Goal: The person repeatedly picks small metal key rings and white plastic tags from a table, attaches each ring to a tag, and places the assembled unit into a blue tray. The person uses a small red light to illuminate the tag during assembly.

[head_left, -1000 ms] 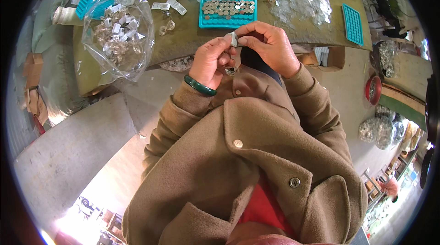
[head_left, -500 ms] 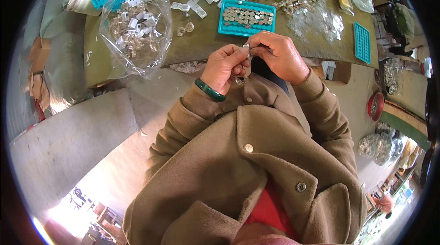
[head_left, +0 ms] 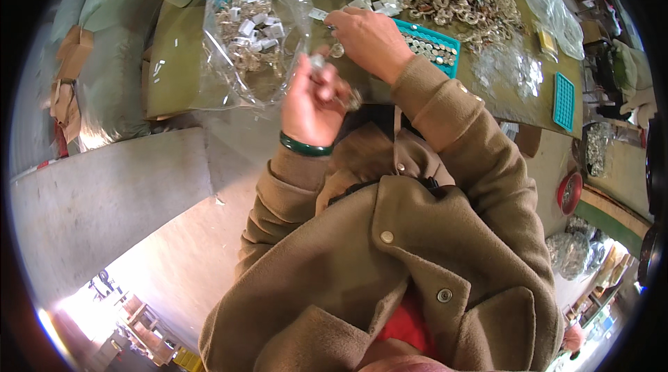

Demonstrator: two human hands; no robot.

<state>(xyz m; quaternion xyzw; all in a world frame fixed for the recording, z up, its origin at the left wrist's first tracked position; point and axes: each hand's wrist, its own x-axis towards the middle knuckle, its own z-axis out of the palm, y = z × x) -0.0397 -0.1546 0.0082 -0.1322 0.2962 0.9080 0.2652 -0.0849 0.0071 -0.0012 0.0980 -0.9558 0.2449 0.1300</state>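
Left hand [head_left: 314,102] pinched on a small metal piece [head_left: 318,61] beside the clear bag [head_left: 254,38], right hand [head_left: 369,38] fingertips down among loose pieces farther along the table [head_left: 174,73], its grip hidden.

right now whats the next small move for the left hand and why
Probably carry the left hand a little left and drop its small metal piece into the open clear bag. The fingers pinch the piece right beside the bag's mouth, the bag already holds similar pieces, and the right hand is reaching over the table.
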